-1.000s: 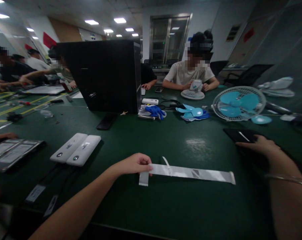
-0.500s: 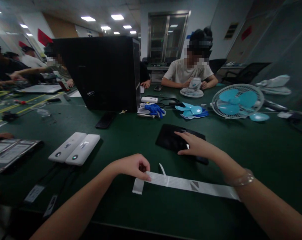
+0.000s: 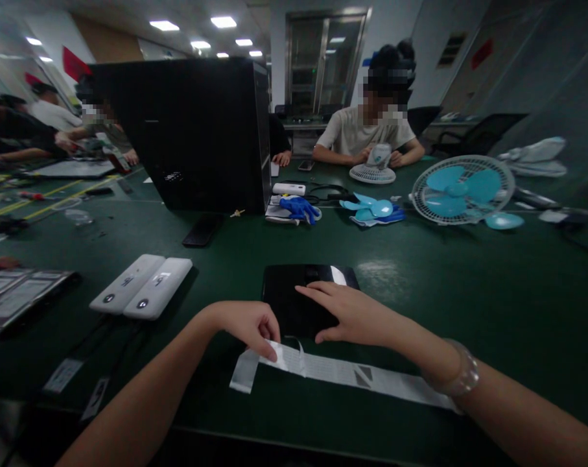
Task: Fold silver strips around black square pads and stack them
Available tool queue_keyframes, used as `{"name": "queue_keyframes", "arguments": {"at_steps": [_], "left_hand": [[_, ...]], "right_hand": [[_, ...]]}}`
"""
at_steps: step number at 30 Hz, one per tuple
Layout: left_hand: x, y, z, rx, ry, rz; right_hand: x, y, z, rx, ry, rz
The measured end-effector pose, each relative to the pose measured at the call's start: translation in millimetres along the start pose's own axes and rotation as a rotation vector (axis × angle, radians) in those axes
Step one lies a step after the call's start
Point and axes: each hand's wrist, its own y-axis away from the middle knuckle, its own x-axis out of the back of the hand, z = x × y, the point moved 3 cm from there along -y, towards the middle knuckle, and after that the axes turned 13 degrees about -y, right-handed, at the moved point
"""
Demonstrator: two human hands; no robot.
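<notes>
My left hand pinches the left end of a long white printed paper strip, which stretches right along the table and passes beneath my right wrist. A short end of the strip bends down past my left thumb. With fingers spread, my right hand rests on a flat, glossy black panel-like object lying just behind the strip. What exactly this black object is, I cannot tell. A clear bracelet circles my right wrist.
Two white power banks with cables lie at left, near a dark phone. Behind stands a big black case. Blue-white gloves, fan blades and a fan line the back. Opposite, a person handles a fan part.
The black object has slid left and toward me, turning straighter, with my right hand on it. My left hand and the pinched paper strip have shifted slightly left.
</notes>
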Motion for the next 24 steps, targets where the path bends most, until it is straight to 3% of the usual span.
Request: {"name": "queue_keyframes", "arguments": {"at_steps": [3,8,10,13,16,19,24], "left_hand": [[0.1,2.5,1.1,-0.009,0.044,-0.018],[4.4,12.6,6.7,-0.073,0.209,-0.016],[8.8,14.2,9.4,-0.106,0.224,0.078],[16.7,9.8,10.1,-0.1,0.123,0.321],[19.6,0.9,4.7,0.015,0.006,0.475],[17.2,-6.0,-2.8,0.121,-0.047,0.49],[15.2,-7.3,-4.1,0.217,-0.216,0.551]], "right_hand": [[0.0,1.3,-7.2,0.012,-0.047,-0.018],[28.7,19.5,-20.3,-0.016,-0.161,-0.059],[38.0,27.9,-25.1,-0.057,-0.216,-0.133],[40.7,34.2,-26.6,-0.141,-0.274,-0.233],[36.4,30.8,-18.9,-0.202,-0.107,-0.147],[27.7,23.6,-12.8,-0.124,0.074,-0.07],[16.8,16.8,-13.1,0.002,0.18,-0.097]]}}
